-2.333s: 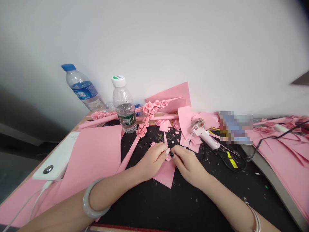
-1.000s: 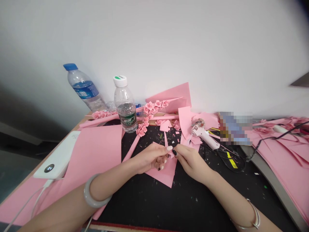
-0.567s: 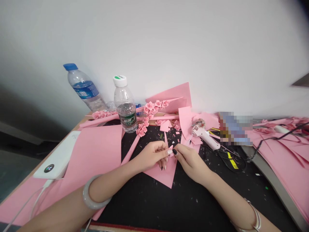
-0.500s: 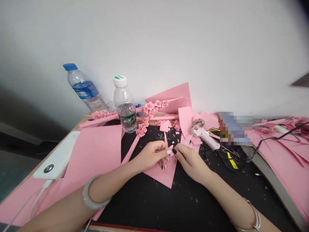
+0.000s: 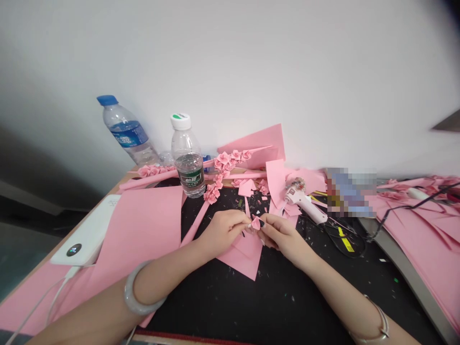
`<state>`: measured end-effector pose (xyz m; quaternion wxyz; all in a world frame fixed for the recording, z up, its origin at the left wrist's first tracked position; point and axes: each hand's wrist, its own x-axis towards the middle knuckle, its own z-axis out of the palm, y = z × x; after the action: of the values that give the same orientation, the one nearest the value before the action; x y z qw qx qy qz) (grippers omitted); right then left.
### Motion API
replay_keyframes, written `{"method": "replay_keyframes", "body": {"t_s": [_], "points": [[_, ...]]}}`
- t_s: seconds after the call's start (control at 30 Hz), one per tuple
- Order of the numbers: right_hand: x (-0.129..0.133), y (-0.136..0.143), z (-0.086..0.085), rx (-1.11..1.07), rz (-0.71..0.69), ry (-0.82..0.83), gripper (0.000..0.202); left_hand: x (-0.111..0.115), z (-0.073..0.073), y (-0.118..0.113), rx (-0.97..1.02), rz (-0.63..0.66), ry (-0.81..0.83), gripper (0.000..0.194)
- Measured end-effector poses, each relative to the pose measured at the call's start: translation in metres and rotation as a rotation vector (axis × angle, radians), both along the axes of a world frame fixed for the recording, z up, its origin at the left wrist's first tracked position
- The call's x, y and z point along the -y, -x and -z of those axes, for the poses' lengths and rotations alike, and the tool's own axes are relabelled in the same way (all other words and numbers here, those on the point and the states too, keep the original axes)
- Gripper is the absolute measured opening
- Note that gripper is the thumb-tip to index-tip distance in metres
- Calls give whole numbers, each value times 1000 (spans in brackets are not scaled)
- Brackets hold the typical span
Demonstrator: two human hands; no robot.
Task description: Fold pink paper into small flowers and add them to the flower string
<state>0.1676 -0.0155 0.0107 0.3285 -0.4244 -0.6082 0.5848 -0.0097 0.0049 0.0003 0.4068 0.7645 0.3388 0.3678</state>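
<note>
"What lies furthest left on the dark-surfaced tabletop?"

"A white rectangular power bank with a round display, a white cable at its near end. Just right of it is a large flat sheet of pink paper."

"And behind those?"

"A clear plastic bottle with a blue cap and blue label, tilted near the wall. Further right stands a clear plastic bottle with a white cap and dark green label, and beside that, a pink paper stem with clustered paper flowers."

"Now the left hand?"

"Right of that stem. Its grip is together, thumb and fingers drawn in against the left side of a small folded pink paper piece."

"So where is that piece?"

"Between the two hands, above a pink paper sheet with a pointed near corner."

"And the right hand?"

"Its grip is clamped on the piece's right side, a dark-nailed thumb against it. Some of the fingers are hidden."

"Beyond that?"

"A pale pink glue gun lies just behind the right hand. At the far right spreads a pile of pink paper sheets."
</note>
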Motion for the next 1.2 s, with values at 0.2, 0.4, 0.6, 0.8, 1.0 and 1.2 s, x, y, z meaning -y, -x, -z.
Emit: {"method": "replay_keyframes", "body": {"t_s": [0.2,0.4,0.6,0.8,1.0,1.2], "points": [[-3,-5,2,62,41,-80,24,0,3,-5,357,37,467,14],[-4,-7,3,307,52,-256,21,-4,7,-5,431,13,618,15],[0,-4,3,491,70,-405,19,-2,6,-7,338,-75,558,17],[3,-2,4,560,111,-509,19,2,3,-7,290,-106,502,25],[3,-3,4,558,120,-506,17,-1,5,-7,339,-54,530,36],[3,-3,5,543,119,-527,18,-3,7,-8,331,-54,525,34]]}}
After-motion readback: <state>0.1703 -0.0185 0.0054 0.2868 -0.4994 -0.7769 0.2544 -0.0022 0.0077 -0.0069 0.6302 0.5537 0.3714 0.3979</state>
